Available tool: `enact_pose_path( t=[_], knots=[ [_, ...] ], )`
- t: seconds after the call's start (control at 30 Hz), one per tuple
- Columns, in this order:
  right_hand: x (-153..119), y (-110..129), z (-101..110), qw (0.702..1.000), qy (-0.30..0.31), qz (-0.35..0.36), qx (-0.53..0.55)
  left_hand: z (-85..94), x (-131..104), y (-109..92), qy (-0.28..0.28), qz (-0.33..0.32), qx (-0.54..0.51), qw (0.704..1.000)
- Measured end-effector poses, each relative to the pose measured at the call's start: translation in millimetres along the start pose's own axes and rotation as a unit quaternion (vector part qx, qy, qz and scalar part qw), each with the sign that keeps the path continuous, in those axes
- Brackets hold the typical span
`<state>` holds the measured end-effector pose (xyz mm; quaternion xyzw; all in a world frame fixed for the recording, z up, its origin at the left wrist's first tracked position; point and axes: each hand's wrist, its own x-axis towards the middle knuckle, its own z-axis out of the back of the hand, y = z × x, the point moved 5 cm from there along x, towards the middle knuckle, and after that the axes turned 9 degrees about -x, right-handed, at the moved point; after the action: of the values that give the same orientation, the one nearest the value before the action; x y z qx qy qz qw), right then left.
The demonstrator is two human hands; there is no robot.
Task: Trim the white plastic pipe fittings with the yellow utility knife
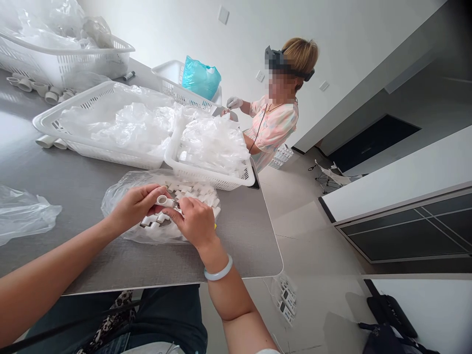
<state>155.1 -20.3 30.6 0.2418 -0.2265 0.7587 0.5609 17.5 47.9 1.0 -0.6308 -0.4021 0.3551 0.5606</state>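
In the head view, the white fitting (162, 200) is between the two hands, just above the open clear bag (115, 199) with many similar white pieces (208, 195). The left hand (138, 200) pinches this fitting with a narrow grip, its round opening turned upward. The right hand (197, 221) has its fingers closed narrowly at the other end; what exactly they pinch there, I cannot tell, because the fingers cover it. In my judgement, the smooth, round fitting could turn or slip if the right hand pushes harder than the left fingers can resist, and then it would drop among the similar pieces and be difficult to find again. The thin bag film might also catch on a finger, and a quick pull could spill some pieces. The bracelet (218, 270) could perhaps knock against the table edge if the right arm goes lower. The grey table (243, 246) looks flat, and on it stand the long basket (106, 153) and the small basket (214, 179), both filled with clear plastic. Loose plastic (25, 216) lies at the left side. Behind, a blue bag (201, 78) sits in another basket (171, 88), near a co-worker (276, 120). The room has a white wall (165, 19) and a pale floor (317, 246).
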Motion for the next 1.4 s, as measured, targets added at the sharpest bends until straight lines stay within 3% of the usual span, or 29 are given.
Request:
enact_pose_path(
  t=[0.23, 0.4, 0.63, 0.97, 1.1, 1.27, 1.4],
  knots=[
    [0, 3, -2, 1.000, -0.003, 0.003, -0.005, 1.2, -2, 4, -0.051, 0.062, -0.005, 0.997],
    [-1, 4, -1, 1.000, -0.011, 0.014, 0.001, -6.0, -2, 3, -0.007, 0.108, -0.075, 0.991],
    [-2, -11, 2, 0.998, -0.004, -0.054, 0.037, -13.0, -5, -12, 0.078, 0.065, -0.125, 0.987],
    [-1, -9, 7, 0.997, -0.039, -0.040, 0.055, -6.7, -2, -17, 0.120, -0.040, -0.040, 0.991],
    [-2, -5, 5, 0.999, -0.033, -0.013, 0.034, -8.8, -2, -18, 0.122, -0.043, -0.034, 0.991],
    [-3, -10, -1, 0.998, 0.014, -0.057, 0.029, -9.4, -4, -19, 0.124, -0.047, -0.044, 0.990],
    [-3, -8, -1, 0.998, 0.022, -0.038, 0.033, -8.9, -3, -15, 0.132, -0.029, -0.057, 0.989]
  ],
)
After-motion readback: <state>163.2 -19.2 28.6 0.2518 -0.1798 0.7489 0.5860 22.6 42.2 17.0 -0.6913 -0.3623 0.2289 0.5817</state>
